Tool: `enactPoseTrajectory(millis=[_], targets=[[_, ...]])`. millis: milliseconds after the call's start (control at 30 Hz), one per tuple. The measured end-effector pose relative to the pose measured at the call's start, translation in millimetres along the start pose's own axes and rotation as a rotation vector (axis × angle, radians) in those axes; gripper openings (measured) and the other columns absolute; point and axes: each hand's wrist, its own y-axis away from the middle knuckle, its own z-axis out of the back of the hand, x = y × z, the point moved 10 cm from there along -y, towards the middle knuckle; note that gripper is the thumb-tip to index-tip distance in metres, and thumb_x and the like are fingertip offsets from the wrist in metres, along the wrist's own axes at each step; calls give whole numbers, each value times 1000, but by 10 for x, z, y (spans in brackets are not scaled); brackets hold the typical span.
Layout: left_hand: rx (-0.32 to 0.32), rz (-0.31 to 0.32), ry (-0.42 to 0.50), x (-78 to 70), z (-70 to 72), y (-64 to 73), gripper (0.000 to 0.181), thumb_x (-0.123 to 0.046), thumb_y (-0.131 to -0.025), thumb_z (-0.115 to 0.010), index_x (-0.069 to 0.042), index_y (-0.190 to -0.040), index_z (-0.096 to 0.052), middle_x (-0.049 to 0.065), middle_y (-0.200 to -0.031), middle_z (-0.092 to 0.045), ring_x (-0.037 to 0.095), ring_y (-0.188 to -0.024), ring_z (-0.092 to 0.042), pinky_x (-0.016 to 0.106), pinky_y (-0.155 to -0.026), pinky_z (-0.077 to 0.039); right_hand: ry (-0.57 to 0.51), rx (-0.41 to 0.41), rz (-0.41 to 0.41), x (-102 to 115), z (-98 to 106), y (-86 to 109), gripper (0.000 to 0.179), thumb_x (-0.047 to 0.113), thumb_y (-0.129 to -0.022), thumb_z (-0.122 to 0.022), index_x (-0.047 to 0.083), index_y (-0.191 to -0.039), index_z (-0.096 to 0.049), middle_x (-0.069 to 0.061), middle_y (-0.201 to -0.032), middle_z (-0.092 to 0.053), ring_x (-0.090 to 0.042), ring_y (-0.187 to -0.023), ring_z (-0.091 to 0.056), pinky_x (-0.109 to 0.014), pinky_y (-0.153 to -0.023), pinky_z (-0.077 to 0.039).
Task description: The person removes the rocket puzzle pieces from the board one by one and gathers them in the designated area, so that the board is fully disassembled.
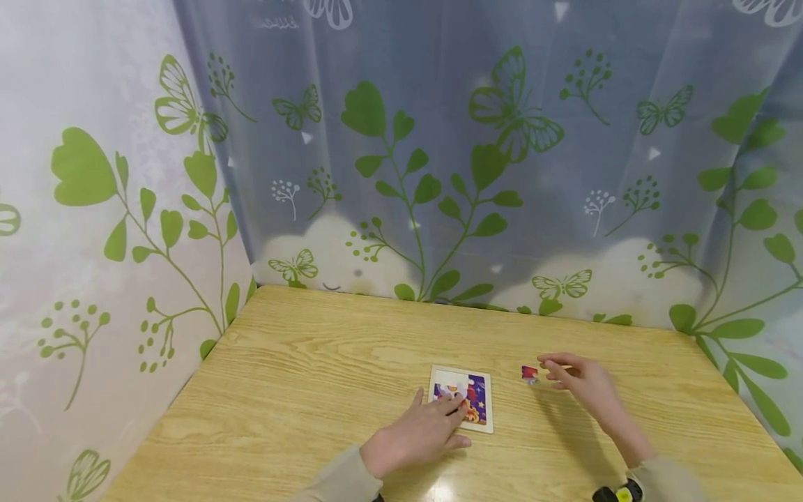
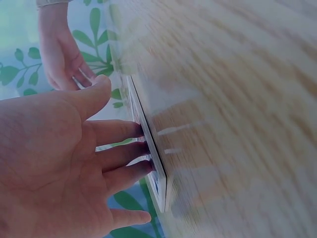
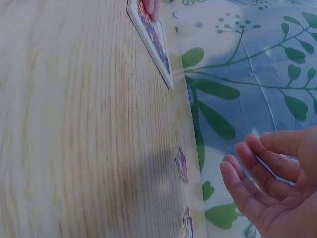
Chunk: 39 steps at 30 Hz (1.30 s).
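Nearest the camera: beige left sleeve (image 1: 343, 480) and beige right sleeve (image 1: 670, 481), with a black-and-yellow wrist device (image 1: 617, 493) at the right cuff.

Left hand (image 1: 422, 432): palm down, grasping nothing, fingers extended. Middle three fingertips rested on the jigsaw puzzle tray (image 1: 488, 418); thumb and little finger were off it.

Tray lay flat on the wood-grain desk (image 1: 301, 369), about midway between the desk's left and right edges and well short of its far edge. White border, purple picture with yellow stars and some red and orange. Its far-left part showed bare white backing; the left hand hid some of the near-left part.

Right hand (image 1: 588, 389): released, fingers loosely bent, raised over the desk toward its right edge, shadow below. Nothing seen in its grasp.

Red-and-purple loose puzzle piece (image 1: 530, 373) lay on the desk just left of the right fingertips, right of the tray and apart from it. Right wrist view showed a second loose piece (image 3: 188, 224), partly cut off by the frame; its picture was too oblique to read.

Beyond the desk's far edge: blue-and-white curtain (image 1: 433, 230) printed with green leaves and butterflies. Similar pale fabric (image 1: 56, 272) ran past the left edge.
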Motion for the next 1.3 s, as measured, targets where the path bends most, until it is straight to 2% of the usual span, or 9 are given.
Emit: enactPoseTrajectory(millis=[100,267,500,633,733,833,967,1100,1300], targets=[[0,2,5,3,-6,-4,64,-51,-103,-47,-13,-154,-44,2,-163,-34,22,-148,-37,61,-119,-27,10,14,0,57,-97,-29,41,27,-105,-58,-3,-131,-64,-24,-125,-68,-35,-101,-71,-38,-81,-62],[-1,8,5,-2,-1,6,63,-50,-103,-47,-13,-155,-43,2,-163,-34,23,-148,-36,61,-119,-27,24,13,8,154,-257,-84,37,26,-104,-60,-1,-128,-68,-23,-116,-72,-33,-97,-72,-39,-80,-62],[-28,18,-27,-9,0,28,64,-52,-103,-46,-14,-154,-43,2,-163,-35,22,-148,-36,60,-119,-28,15,37,51,257,-513,-145,33,25,-104,-61,1,-126,-69,-20,-120,-71,-32,-98,-72,-38,-80,-62],[-21,14,-58,-21,-39,29,66,-53,-104,-43,-13,-156,-40,2,-164,-31,22,-150,-32,57,-120,-29,86,24,86,295,-628,-199,26,23,-102,-64,5,-119,-74,-18,-119,-72,-30,-96,-72,-37,-77,-61],[-10,15,-70,-26,-67,31,68,-54,-104,-42,-12,-157,-38,3,-165,-29,22,-151,-30,55,-120,-29,137,28,108,326,-720,-234,21,19,-100,-66,7,-113,-76,-16,-118,-72,-30,-98,-71,-40,-81,-60],[-2,19,-61,-27,-78,32,68,-53,-104,-43,-11,-158,-37,4,-166,-28,23,-152,-28,54,-121,-28,150,50,128,363,-816,-253,17,14,-98,-68,7,-110,-77,-15,-116,-73,-31,-98,-70,-44,-84,-59],[2,22,-47,-28,-82,30,69,-53,-104,-44,-11,-158,-37,4,-166,-28,22,-152,-28,53,-121,-28,148,94,139,394,-930,-256,15,11,-96,-69,6,-109,-76,-14,-113,-73,-29,-95,-70,-41,-82,-60],[3,24,-34,-26,-87,26,68,-53,-104,-44,-11,-157,-37,4,-166,-28,23,-152,-28,53,-121,-27,154,123,133,402,-998,-245,15,7,-94,-71,5,-108,-76,-12,-110,-73,-28,-95,-70,-40,-80,-60],[-1,38,-28,-24,-67,20,69,-53,-103,-46,-11,-157,-38,5,-166,-28,24,-151,-30,54,-121,-27,229,125,138,404,-1030,-250,17,2,-89,-75,9,-104,-78,-6,-101,-70,-23,-91,-68,-42,-81,-59]])
